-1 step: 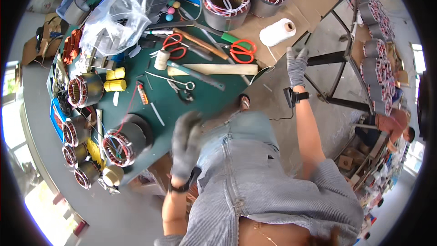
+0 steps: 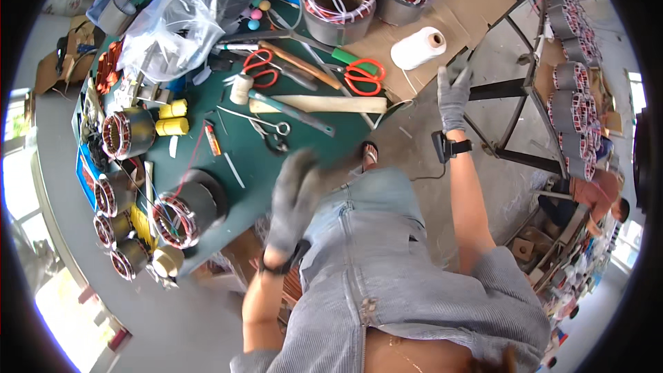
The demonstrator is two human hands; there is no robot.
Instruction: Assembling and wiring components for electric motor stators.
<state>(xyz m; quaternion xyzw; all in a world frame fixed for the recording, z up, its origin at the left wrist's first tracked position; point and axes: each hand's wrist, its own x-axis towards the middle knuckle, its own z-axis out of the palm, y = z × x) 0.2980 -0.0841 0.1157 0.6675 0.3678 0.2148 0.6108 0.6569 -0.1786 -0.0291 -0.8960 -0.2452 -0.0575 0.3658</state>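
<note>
The blurred left hand has shifted slightly rightward, its grip apparently released. The right hand is released too, leaving both free.

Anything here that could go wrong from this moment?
1. The slack cable below the right hand might snag, perhaps on the black metal frame.
2. The white thread cone stands or lies near the edge of the green table; a bump could drop it to the floor.
3. The left hand, blurred near that edge, might knock it.
</note>
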